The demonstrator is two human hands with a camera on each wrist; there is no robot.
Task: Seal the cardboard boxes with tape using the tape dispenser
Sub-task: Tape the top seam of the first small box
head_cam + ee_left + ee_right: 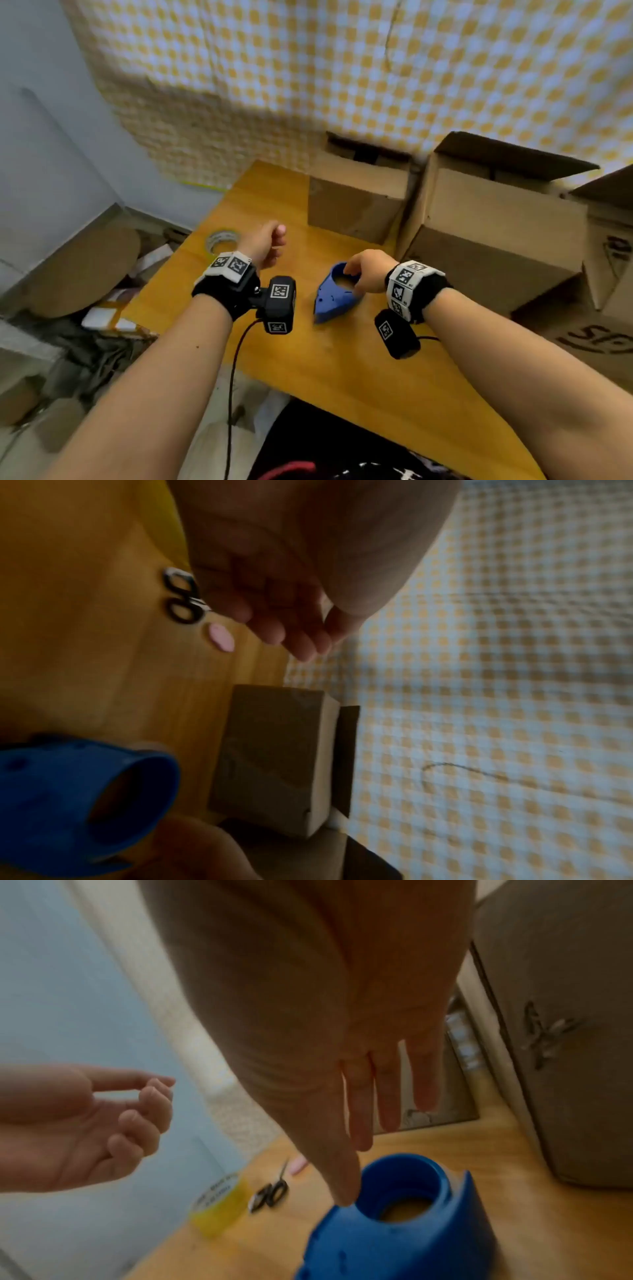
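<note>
A blue tape dispenser (334, 296) lies on the wooden table (308, 370), just left of the boxes. My right hand (368, 274) is over it. In the right wrist view its fingers (390, 1096) are straight, and one fingertip touches the rim of the dispenser (404, 1231). My left hand (267, 245) hovers above the table to the left, loosely curled and holding nothing. A small cardboard box (356, 195) and a larger one (493, 222) stand at the back with their top flaps up. The left wrist view shows the small box (274, 758) beyond the dispenser (68, 791).
A yellow tape roll (221, 240), black scissors (270, 1194) and a small pink object (221, 638) lie near the table's left edge. More cardboard boxes (609, 267) crowd the right side. Cardboard and clutter cover the floor on the left. A checked cloth hangs behind.
</note>
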